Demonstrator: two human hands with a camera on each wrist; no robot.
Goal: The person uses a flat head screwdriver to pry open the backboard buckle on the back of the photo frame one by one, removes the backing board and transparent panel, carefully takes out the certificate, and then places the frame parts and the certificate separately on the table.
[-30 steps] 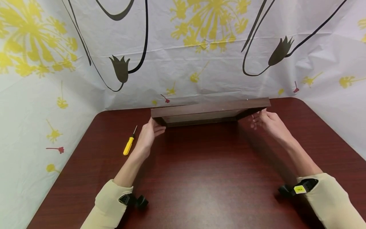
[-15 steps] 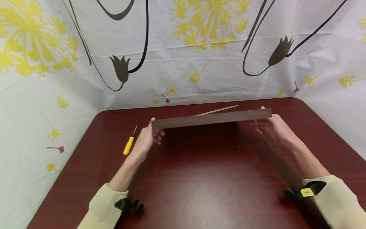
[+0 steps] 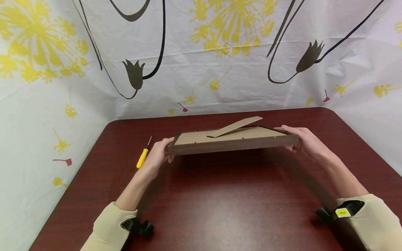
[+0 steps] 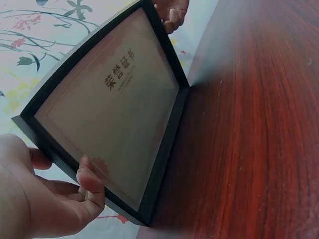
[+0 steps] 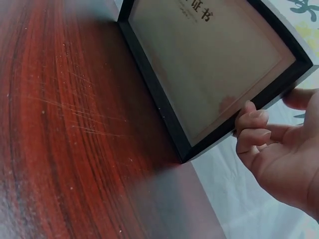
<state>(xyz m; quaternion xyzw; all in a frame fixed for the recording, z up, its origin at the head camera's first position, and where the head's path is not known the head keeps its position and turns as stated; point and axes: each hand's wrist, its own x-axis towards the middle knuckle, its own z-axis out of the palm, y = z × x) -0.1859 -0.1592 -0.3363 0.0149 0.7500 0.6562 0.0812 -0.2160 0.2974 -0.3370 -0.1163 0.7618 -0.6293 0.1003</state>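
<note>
A dark-edged picture frame (image 3: 233, 145) is held tilted over the table, its brown cardboard back and propped-out stand flap (image 3: 236, 127) facing up in the head view. In the left wrist view its front (image 4: 134, 107) shows a pale certificate with printed characters. My left hand (image 3: 158, 153) grips the left side, thumb on the back and fingers curled under the front edge. The right side is gripped by my right hand (image 3: 309, 141) in the same manner, as the right wrist view shows with the hand (image 5: 284, 144) at the border. Whether the far edge touches the table, I cannot tell.
A yellow-handled screwdriver (image 3: 142, 157) lies on the dark red wooden table (image 3: 226, 205), left of my left hand. White flower-patterned sheeting (image 3: 188, 76) hangs behind the table and along its sides.
Both hands have tipped the picture frame: its near edge has come down, so the cardboard back and stand flap now show instead of the underside. The screwdriver stays put.
</note>
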